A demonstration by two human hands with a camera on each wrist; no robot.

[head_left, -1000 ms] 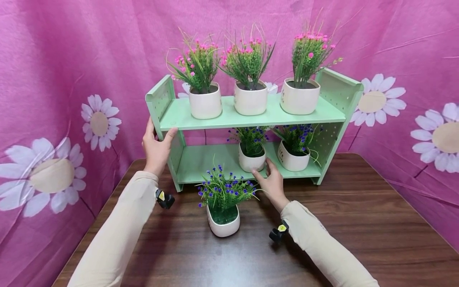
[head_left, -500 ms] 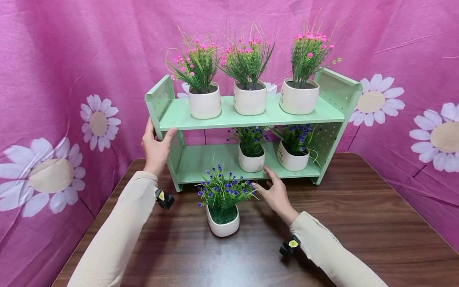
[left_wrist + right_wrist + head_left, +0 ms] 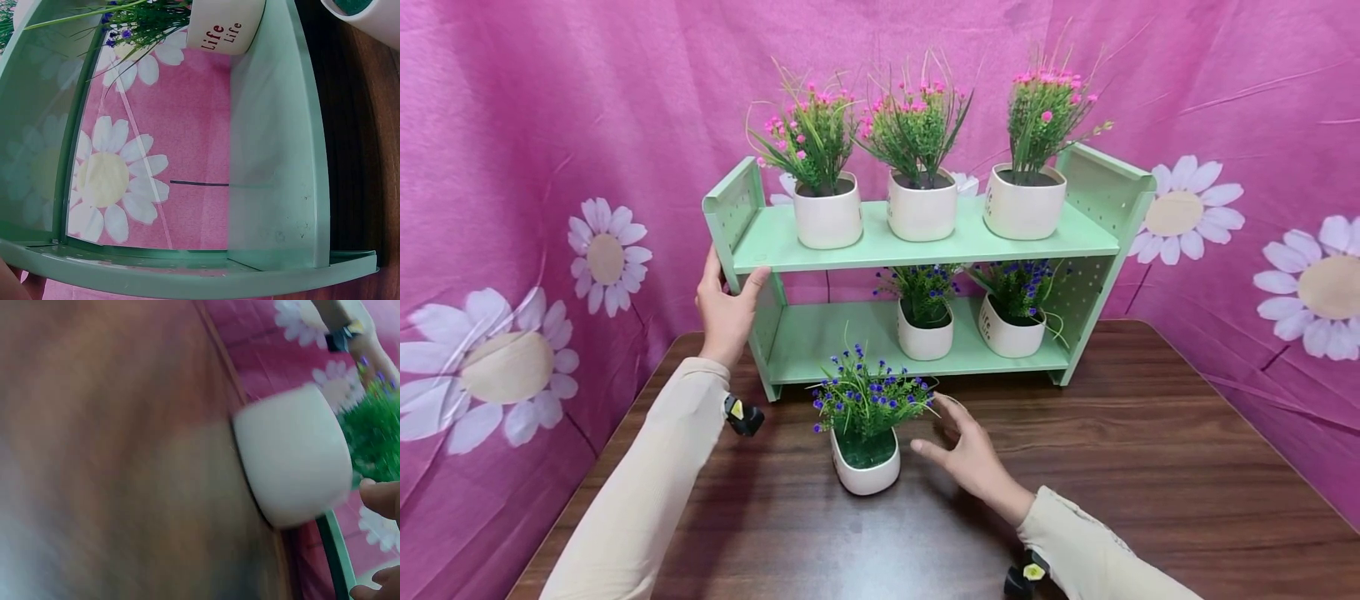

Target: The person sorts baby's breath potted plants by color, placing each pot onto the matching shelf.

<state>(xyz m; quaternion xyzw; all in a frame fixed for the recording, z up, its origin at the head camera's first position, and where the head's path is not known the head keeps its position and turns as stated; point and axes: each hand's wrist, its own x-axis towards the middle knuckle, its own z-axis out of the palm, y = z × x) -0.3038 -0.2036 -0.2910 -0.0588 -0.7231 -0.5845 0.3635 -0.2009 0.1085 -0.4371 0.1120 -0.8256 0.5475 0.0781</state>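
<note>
My left hand (image 3: 727,313) grips the left side panel of the green two-tier shelf (image 3: 925,258), thumb at the front and fingers round the outside. On the table in front of the shelf stands a potted plant with blue flowers (image 3: 867,477), its white pot upright. Just right of that pot is my right hand (image 3: 967,457), holding nothing, thumb and fingers spread apart. The right wrist view has the same white pot (image 3: 294,456) close by, with the thumb (image 3: 380,499) near its rim. Two more blue-flowered pots, a middle one (image 3: 925,340) and a right one (image 3: 1011,333), occupy the lower tier.
Three white pots with pink flowers, left (image 3: 829,218), middle (image 3: 922,212) and right (image 3: 1025,208), line the top tier. A brown wooden table (image 3: 1150,450) carries everything. Behind it hangs a pink curtain (image 3: 640,108) with daisy prints.
My right hand has let go of the middle pot on the lower tier and moved down toward the pot on the table. The left hand stays on the shelf.
</note>
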